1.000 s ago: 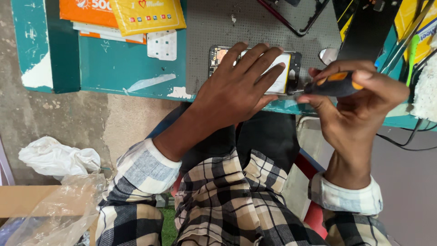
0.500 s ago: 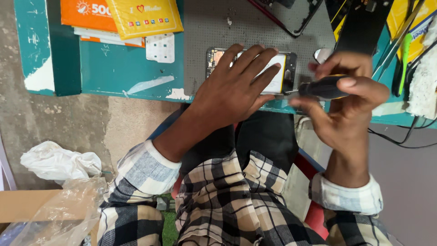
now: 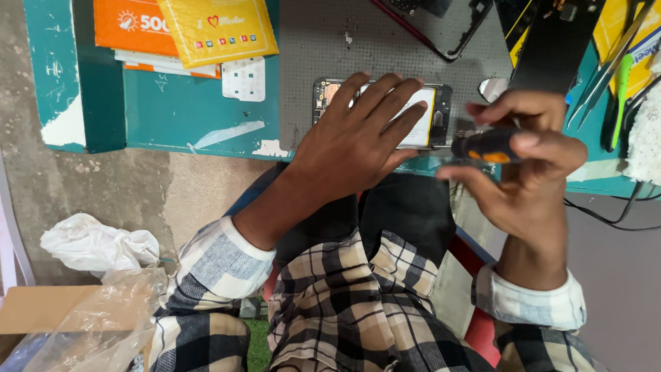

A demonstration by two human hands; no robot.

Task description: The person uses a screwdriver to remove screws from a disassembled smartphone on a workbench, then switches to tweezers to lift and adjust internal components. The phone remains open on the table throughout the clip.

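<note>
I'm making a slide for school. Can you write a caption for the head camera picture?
Left hand presses flat on an opened phone on a grey mat while right hand grips a black-and-orange screwdriver.

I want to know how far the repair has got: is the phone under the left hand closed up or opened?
Opened: the phone lies flat with its back cover off, showing the circuit board and a pale battery beside the left hand.

Matt grey perforated mat (image 3: pixel 385 41), chipped painted table (image 3: pixel 165 117), crinkled clear plastic bag (image 3: pixel 96 324)

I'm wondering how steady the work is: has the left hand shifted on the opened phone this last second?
No. The left hand still lies flat across the opened phone, fingertips reaching its far edge as before, on the grey mat.
</note>
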